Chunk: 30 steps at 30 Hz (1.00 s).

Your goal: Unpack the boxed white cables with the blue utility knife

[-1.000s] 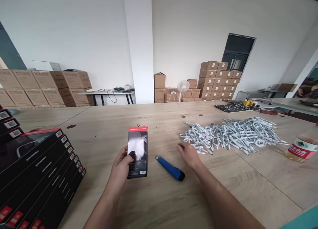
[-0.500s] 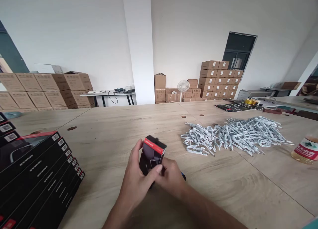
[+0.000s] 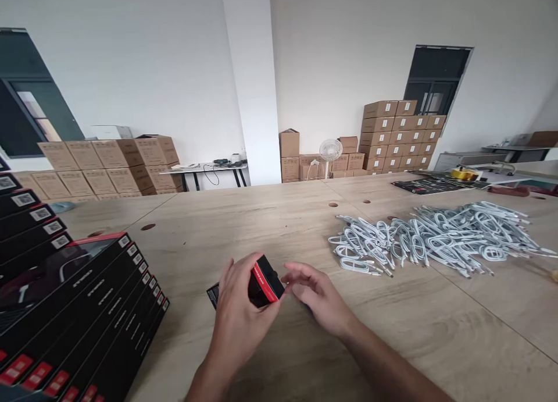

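My left hand (image 3: 242,300) is wrapped around a small black box with a red band (image 3: 267,281), held tilted over the table. The end with a small dark tab points toward my right hand. A dark printed piece (image 3: 213,294) sticks out at the left behind my left hand; whether it belongs to the box I cannot tell. At the box's right end is my right hand (image 3: 320,297), its fingers curved and apart, the fingertips close to the tab. Whether they touch it is unclear. Nothing shows in its grasp.
Black boxes (image 3: 104,309) are stacked at the left. A pile of coiled white cables (image 3: 436,236) lies to the right on the wooden table (image 3: 244,216). Farther back are a flat black sheet (image 3: 427,185) and a yellow tape roll (image 3: 463,174). Cartons (image 3: 401,137) stand by the wall.
The box has tipped over, turning its end to the right and its front away from view. My right hand has come off its lower side and moved right. The view has swung left.
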{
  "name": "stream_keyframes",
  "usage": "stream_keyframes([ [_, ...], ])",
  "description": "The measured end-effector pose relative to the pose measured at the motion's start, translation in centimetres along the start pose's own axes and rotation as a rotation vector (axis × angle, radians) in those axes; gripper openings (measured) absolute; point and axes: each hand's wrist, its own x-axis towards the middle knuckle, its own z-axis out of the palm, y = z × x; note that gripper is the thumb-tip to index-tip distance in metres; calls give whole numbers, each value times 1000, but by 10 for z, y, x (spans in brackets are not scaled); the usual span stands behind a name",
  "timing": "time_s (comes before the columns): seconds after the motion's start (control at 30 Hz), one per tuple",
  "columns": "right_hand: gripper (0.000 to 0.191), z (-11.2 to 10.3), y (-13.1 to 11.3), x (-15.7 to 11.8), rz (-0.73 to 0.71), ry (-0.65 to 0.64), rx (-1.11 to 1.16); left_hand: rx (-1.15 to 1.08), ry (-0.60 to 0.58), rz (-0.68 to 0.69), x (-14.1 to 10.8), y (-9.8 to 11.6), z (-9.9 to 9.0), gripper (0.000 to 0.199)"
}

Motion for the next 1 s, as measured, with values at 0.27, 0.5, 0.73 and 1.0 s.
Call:
stream_keyframes([
  [0.27, 32, 6, -14, -3, -42, -167, 80, 293, -249, 244, -4, -8, 10, 68],
  [0.5, 30, 5, -13, -3, 1, -218, 38, 292, -413, 322, -6, -7, 7, 74],
  [0.73, 45, 12, -12, -4, 14, -117, -40, 244, -534, 304, -7, -1, 9, 81],
  [1.0, 41, 19, -5, -3, 63, 58, -82, 168, -521, 274, -8, -7, 14, 80],
])
